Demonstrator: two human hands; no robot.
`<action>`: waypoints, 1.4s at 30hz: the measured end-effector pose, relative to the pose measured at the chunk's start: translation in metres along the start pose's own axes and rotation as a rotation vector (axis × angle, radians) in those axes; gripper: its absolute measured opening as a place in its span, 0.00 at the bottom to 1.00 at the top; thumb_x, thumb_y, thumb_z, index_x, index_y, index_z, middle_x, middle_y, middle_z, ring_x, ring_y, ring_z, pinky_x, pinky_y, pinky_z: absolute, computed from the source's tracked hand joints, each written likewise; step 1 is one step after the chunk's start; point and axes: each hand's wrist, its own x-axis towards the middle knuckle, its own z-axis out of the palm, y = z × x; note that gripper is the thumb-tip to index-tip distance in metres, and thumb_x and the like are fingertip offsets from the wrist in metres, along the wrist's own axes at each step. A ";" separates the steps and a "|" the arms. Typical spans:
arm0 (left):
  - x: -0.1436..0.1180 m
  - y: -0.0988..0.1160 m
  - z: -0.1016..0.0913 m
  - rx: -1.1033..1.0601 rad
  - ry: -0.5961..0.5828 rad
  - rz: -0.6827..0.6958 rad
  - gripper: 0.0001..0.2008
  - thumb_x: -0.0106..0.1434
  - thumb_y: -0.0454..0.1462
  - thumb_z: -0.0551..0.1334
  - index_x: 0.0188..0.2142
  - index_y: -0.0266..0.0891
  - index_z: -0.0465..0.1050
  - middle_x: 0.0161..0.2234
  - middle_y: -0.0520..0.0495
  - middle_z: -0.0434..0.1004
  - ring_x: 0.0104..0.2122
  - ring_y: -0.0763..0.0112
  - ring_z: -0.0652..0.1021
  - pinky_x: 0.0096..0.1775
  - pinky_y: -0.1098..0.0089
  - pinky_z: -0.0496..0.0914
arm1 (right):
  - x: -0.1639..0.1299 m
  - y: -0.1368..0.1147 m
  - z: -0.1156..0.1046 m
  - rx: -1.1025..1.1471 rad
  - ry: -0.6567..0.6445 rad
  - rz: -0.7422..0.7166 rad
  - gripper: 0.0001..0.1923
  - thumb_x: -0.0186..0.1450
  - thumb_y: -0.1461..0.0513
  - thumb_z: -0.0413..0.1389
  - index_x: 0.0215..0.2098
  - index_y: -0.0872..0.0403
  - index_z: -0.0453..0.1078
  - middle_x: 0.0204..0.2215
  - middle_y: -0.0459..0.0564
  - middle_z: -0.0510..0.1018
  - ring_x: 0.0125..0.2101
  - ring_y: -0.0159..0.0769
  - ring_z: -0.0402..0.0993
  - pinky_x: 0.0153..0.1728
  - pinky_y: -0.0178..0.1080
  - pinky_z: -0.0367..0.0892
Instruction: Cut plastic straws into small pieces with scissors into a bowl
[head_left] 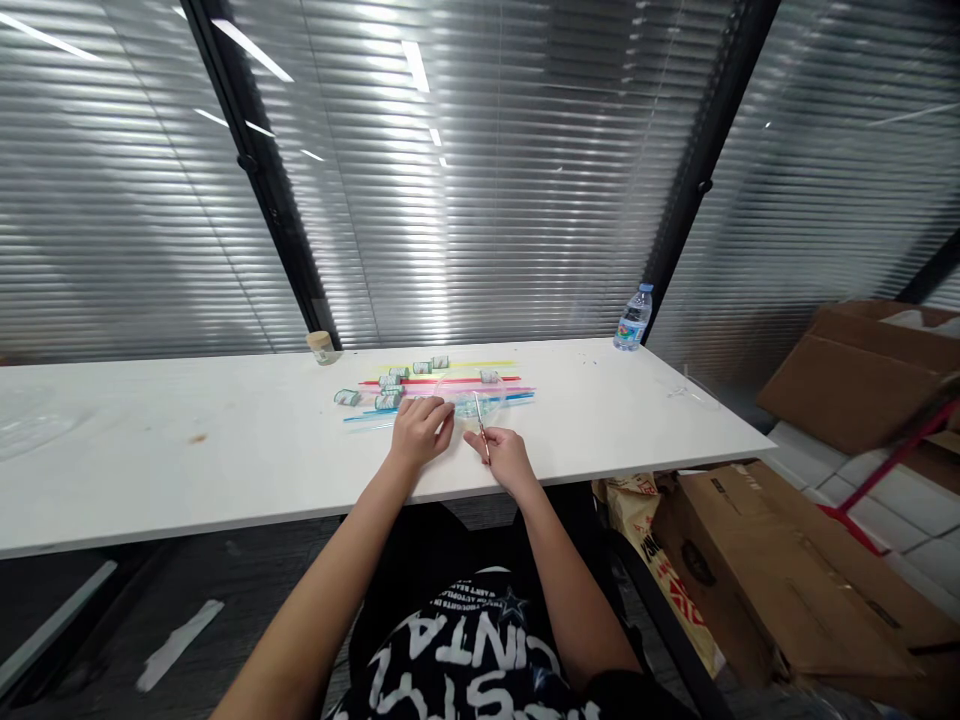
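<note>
Tweezers [481,425] sit pinched in your right hand [507,457], tips toward the clear dish [471,396] on the table [187,450]; your left hand [420,430] lies flat, holding nothing, beside the straws [442,385]; keep the grip light and your wrist braced.

White table [187,450] — left stretch lay open, likewise the right end short of the water bottle [634,318]. Centre was crowded: coloured straws [450,385], small rolls [386,400], a clear dish [469,395]. Small jar [321,346] stood by the glass wall — rear passage blocked.
</note>
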 end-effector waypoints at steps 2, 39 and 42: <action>0.000 0.000 0.000 -0.001 0.002 -0.003 0.08 0.61 0.33 0.58 0.38 0.43 0.74 0.33 0.45 0.79 0.32 0.64 0.77 0.34 0.62 0.63 | 0.000 0.000 0.000 0.012 0.003 0.004 0.27 0.58 0.41 0.56 0.17 0.52 0.58 0.14 0.42 0.61 0.18 0.30 0.55 0.21 0.34 0.53; 0.001 0.004 0.001 -0.020 -0.009 0.049 0.10 0.61 0.32 0.57 0.41 0.42 0.73 0.34 0.46 0.80 0.32 0.65 0.77 0.35 0.63 0.62 | -0.001 0.000 0.000 0.030 -0.010 0.002 0.26 0.58 0.42 0.57 0.18 0.53 0.60 0.15 0.41 0.60 0.19 0.30 0.55 0.21 0.33 0.52; 0.002 0.005 -0.001 0.011 0.027 0.033 0.09 0.61 0.32 0.58 0.41 0.42 0.72 0.34 0.46 0.80 0.32 0.65 0.77 0.35 0.63 0.62 | -0.001 -0.001 -0.001 0.044 0.002 0.006 0.27 0.58 0.41 0.56 0.18 0.53 0.60 0.15 0.42 0.62 0.19 0.30 0.56 0.22 0.33 0.53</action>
